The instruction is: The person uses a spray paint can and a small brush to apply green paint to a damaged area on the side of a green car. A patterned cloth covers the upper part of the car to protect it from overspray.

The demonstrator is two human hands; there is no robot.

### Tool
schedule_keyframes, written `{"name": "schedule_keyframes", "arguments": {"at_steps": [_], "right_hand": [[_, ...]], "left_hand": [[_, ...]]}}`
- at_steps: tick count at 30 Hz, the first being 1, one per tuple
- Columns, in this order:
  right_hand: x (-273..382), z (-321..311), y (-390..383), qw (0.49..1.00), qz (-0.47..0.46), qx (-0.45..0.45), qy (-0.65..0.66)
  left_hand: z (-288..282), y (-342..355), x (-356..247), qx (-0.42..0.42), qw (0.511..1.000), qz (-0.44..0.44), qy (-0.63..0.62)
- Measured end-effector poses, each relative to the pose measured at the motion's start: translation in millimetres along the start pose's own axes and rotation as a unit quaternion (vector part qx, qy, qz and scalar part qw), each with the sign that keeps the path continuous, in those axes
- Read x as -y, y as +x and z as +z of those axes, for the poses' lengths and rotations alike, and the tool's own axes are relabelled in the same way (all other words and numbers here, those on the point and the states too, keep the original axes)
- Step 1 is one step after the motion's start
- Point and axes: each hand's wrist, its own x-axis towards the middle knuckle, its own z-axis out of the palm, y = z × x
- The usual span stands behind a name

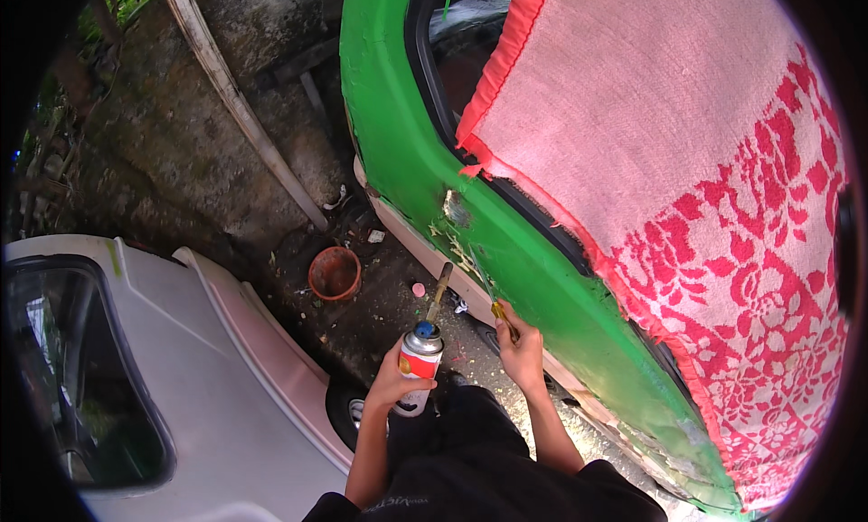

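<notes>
My left hand [391, 377] is wrapped round a gas torch [418, 366], a red and white canister with a blue fitting and a metal nozzle that points up and away from me. No flame can be made out at the nozzle. In my right hand [522, 346] is a screwdriver [497, 310] with a yellow handle, its thin shaft reaching toward the side of a green car [551, 291]. The tip lies close to a patch of scraped, flaking paint [459, 242]; whether it touches is too fine to tell. A bare worn spot [456, 209] shows just above.
A pink and red flowered towel [624, 124] covers the green car's windows. To my left stands a whitish car [244, 395]. Between them, a reddish-brown pot [335, 273] and a small pink round thing [419, 289] lie on the ground. A long curved strip [240, 106] leans beyond.
</notes>
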Motion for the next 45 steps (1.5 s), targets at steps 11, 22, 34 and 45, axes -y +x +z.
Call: {"name": "schedule_keyframes", "arguments": {"at_steps": [11,22,34,45], "right_hand": [[-9,12,3,0.999,-0.022,-0.028,0.011],[-33,11,-10,0.965,0.115,0.063,0.228],[-21,9,-20,0.940,0.144,0.085,0.298],[-26,17,-12,0.963,0.112,0.068,0.236]], "left_hand": [[-9,32,3,-0.002,1.000,0.019,0.015],[-18,53,-15,0.030,0.999,-0.016,-0.018],[-34,56,-11,0.059,0.995,-0.026,-0.081],[-30,41,-23,0.074,0.993,-0.025,-0.088]]}}
